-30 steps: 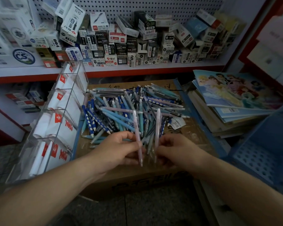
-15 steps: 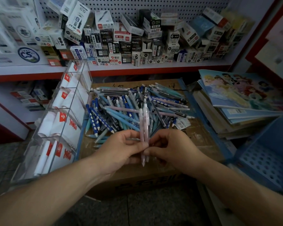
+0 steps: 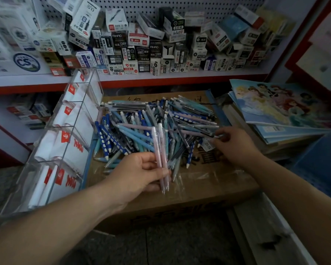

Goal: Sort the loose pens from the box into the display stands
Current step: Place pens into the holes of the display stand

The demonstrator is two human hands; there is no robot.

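Observation:
A heap of loose pens point(image 3: 139, 129), mostly blue, teal and pink, lies on top of a taped cardboard box point(image 3: 208, 188). My left hand point(image 3: 134, 173) grips two pale pink pens point(image 3: 159, 148) upright, side by side, over the heap's near edge. My right hand point(image 3: 237, 148) is at the heap's right side, where its fingertips pinch the end of a dark pen point(image 3: 211, 134) lying there. A clear acrylic display stand point(image 3: 69, 142) with several compartments and red-and-white card inserts stands slanted to the left of the box. I see no pens in it.
A shelf of small stationery boxes point(image 3: 141, 44) runs along the back under a pegboard. Stacked picture books point(image 3: 275, 104) lie right of the box, with a blue plastic crate point(image 3: 321, 165) nearer to me. The floor is grey below.
Both pink pens have come together in my left hand. My right hand has let go of its pen and moved right and away to the heap's right edge.

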